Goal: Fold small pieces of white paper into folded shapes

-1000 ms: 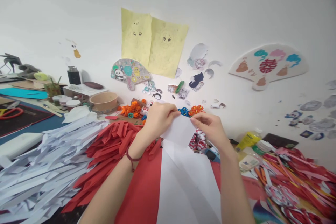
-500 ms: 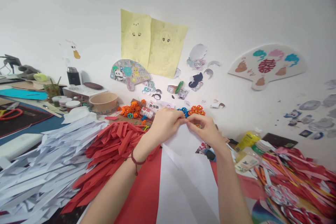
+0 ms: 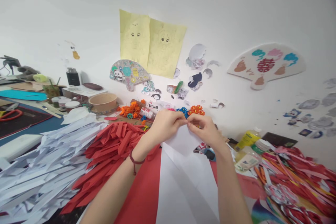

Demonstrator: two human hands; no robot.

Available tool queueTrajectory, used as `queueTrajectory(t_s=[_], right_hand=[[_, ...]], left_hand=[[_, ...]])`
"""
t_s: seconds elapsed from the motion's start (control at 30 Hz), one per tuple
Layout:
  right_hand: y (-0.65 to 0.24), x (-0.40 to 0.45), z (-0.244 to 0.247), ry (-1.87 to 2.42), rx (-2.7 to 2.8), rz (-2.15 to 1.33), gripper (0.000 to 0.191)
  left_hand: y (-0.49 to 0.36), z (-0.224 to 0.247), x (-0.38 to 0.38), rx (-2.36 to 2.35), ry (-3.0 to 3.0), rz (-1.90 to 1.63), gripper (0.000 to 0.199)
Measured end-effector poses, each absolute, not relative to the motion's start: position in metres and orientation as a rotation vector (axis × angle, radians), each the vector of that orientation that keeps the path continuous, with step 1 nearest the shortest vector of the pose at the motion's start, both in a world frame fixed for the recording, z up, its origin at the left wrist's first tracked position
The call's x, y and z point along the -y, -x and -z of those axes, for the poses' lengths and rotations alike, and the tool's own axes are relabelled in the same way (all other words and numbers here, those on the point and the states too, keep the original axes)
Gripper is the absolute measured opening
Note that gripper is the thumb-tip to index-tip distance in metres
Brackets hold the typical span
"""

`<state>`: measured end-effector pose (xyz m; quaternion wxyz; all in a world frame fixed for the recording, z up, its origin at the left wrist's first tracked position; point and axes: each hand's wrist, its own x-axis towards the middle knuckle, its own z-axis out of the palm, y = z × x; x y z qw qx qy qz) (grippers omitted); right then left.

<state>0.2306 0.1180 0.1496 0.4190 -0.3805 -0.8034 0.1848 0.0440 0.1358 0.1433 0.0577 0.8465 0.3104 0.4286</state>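
My left hand (image 3: pixel 168 123) and my right hand (image 3: pixel 203 127) meet at the top edge of a large white paper sheet (image 3: pixel 187 182). Both pinch it with thumb and fingers, the fingertips almost touching. From there the sheet slopes down toward me, with a crease or shadow running across it. Beneath it lies red paper (image 3: pixel 141 192), showing on both sides. Left of my forearm is a heap of folded red paper strips (image 3: pixel 115 143), and beyond that a bigger heap of white paper strips (image 3: pixel 49 168).
At the back stand orange paper flowers (image 3: pixel 133 110), a tan bowl (image 3: pixel 103 101) and a black thermos (image 3: pixel 72 76). To the right are a yellow bottle (image 3: pixel 248 139) and a pile of red and pink strips (image 3: pixel 301 171). Scissors (image 3: pixel 12 114) lie far left. A wall rises behind.
Almost nothing differs. Both hands keep their pinch at the sheet's top edge, and the view has shifted very slightly.
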Motion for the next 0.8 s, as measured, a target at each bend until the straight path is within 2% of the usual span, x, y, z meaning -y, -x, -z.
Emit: queueTrajectory(t_s=[0.27,0.8], right_hand=[[-0.2341,-0.1179,-0.1502,0.944,2.015,-0.468,0.009],[-0.2325,-0.118,-0.1485,0.989,1.988,-0.263,0.012]], left_hand=[[-0.047,-0.1448,-0.1328,-0.959,-2.56,-1.363,0.019],[-0.0532,-0.1385,-0.1315,-1.028,-2.742,-1.57,0.019]])
